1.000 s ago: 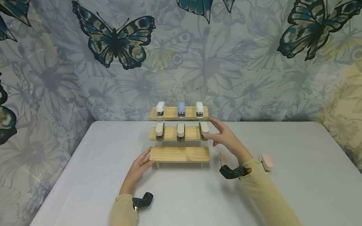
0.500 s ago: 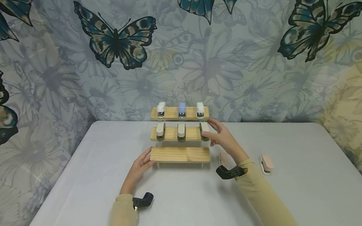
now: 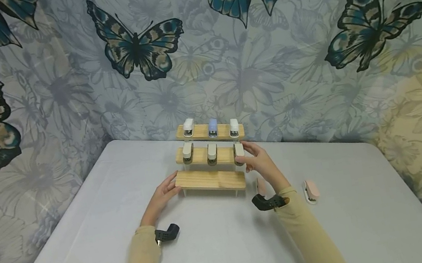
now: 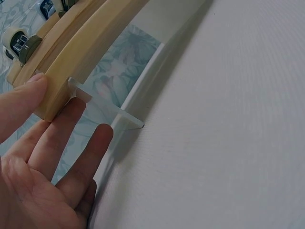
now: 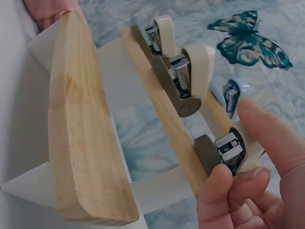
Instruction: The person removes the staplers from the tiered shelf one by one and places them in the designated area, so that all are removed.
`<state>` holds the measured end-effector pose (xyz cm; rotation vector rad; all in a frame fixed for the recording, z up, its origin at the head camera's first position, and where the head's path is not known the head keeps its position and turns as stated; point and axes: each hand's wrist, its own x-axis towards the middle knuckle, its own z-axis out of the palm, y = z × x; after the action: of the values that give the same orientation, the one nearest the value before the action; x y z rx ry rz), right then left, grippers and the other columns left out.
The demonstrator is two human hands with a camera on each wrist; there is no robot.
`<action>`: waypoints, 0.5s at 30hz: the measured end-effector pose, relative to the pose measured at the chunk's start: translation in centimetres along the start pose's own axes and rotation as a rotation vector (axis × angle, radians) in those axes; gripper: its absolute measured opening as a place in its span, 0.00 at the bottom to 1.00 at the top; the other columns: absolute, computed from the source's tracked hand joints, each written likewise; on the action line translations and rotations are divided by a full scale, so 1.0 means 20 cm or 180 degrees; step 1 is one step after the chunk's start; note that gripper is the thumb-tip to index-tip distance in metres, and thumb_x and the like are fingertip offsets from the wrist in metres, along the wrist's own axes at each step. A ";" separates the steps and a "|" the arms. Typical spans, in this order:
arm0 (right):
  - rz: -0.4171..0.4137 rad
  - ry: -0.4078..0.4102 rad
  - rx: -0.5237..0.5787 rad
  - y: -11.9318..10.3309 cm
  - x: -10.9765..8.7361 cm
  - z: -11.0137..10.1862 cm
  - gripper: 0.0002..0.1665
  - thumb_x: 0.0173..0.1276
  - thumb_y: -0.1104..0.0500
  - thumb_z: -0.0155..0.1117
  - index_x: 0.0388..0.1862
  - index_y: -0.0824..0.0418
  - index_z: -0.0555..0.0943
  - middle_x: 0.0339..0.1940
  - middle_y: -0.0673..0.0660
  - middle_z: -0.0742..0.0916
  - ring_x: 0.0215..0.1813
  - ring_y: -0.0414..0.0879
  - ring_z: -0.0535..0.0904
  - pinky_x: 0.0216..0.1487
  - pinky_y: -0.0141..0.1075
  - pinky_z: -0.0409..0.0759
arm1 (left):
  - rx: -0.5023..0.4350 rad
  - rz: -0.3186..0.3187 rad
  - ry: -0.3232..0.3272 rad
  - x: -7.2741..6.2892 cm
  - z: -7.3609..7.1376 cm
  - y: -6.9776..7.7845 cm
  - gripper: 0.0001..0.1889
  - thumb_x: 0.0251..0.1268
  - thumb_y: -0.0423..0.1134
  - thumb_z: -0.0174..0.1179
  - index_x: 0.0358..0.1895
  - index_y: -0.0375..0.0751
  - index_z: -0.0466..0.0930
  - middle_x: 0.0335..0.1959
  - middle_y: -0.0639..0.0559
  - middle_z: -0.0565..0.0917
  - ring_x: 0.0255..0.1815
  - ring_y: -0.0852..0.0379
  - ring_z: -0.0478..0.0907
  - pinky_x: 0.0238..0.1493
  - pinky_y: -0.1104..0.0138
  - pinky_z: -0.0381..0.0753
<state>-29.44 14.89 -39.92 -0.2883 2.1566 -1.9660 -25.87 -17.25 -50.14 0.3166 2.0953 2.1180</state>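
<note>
A three-tier wooden display stand with clear legs stands at the back of the table. My left hand grips the left end of its lowest shelf, thumb on top and fingers beneath in the left wrist view. At the middle shelf's right end, my right hand holds a cream stapler between thumb and fingers. Two more cream staplers, one at the left and one in the centre, share that shelf. The top shelf bears a blue stapler between two white ones.
A pink stapler lies on the white table to the right. Another pink stapler is nearer the stand, partly hidden by my right hand and wrist camera. A butterfly-patterned backdrop rises right behind the table.
My right hand shifts slightly at the cream stapler, its fingertips drawing a little lower and closer around it. The left hand keeps its place on the lowest shelf.
</note>
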 end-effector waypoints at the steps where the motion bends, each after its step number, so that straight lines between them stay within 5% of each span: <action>1: -0.0007 0.0019 0.0000 0.01 0.01 0.00 0.44 0.59 0.60 0.64 0.69 0.64 0.53 0.69 0.62 0.56 0.16 0.41 0.66 0.24 0.33 0.74 | 0.0015 -0.0003 0.0009 0.00 0.00 0.00 0.36 0.60 0.44 0.58 0.68 0.39 0.52 0.61 0.39 0.66 0.60 0.49 0.65 0.63 0.57 0.52; 7: -0.0068 0.0143 -0.0113 0.07 0.01 -0.01 0.45 0.56 0.58 0.67 0.68 0.61 0.56 0.68 0.59 0.59 0.15 0.41 0.69 0.23 0.35 0.75 | 0.0054 -0.0050 0.0038 0.01 0.01 0.00 0.36 0.60 0.44 0.58 0.68 0.39 0.51 0.61 0.39 0.66 0.60 0.49 0.65 0.63 0.56 0.51; 15: -0.0112 0.0174 -0.0097 -0.02 -0.09 0.01 0.42 0.56 0.63 0.66 0.67 0.65 0.58 0.67 0.64 0.60 0.14 0.42 0.68 0.21 0.34 0.73 | 0.0055 -0.0007 0.0027 0.00 0.01 0.00 0.35 0.61 0.42 0.58 0.68 0.38 0.52 0.60 0.38 0.66 0.59 0.49 0.65 0.62 0.56 0.52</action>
<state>-27.62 15.16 -39.59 -0.2825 2.2316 -1.9838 -25.81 -17.06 -50.14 0.3078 2.1187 2.1045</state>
